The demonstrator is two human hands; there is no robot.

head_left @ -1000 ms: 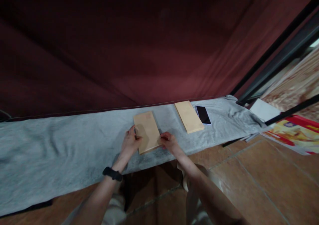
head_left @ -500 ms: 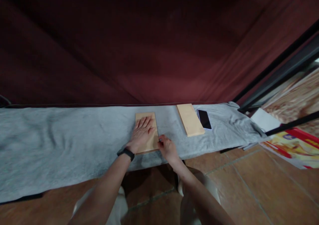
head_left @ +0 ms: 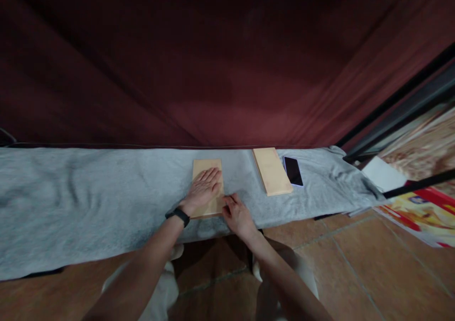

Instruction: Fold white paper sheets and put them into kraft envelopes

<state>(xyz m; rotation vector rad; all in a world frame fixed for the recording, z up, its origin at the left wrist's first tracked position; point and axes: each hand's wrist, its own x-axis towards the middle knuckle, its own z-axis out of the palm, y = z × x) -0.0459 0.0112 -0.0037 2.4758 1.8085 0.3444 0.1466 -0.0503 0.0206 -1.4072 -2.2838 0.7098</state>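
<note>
A flat tan rectangular piece [head_left: 207, 163], like a paper packet or thin board, lies on the grey cloth; its exact kind is unclear. My left hand [head_left: 203, 188], with a dark band at the wrist, rests palm down across its middle, fingers stretched out. At the piece's right edge, near the lower corner, my right hand [head_left: 237, 215] has its fingers curled and pinched together. Whatever is between those fingertips, if anything, is too small to make out. To the right lies a similar tan stack [head_left: 273, 171], slightly tilted, untouched by either hand.
A phone [head_left: 293, 171] with a dark screen lies beside the right-hand stack. The grey cloth [head_left: 106, 193] covers a long narrow surface. Behind it hangs a dark red curtain [head_left: 227, 84]. A red and yellow printed package [head_left: 423, 212] and dark frame bars are at the right.
My right fingertips have shifted slightly up and left against the tan piece's edge. My left hand stays flat, moved only a little. The view has tilted slightly.
</note>
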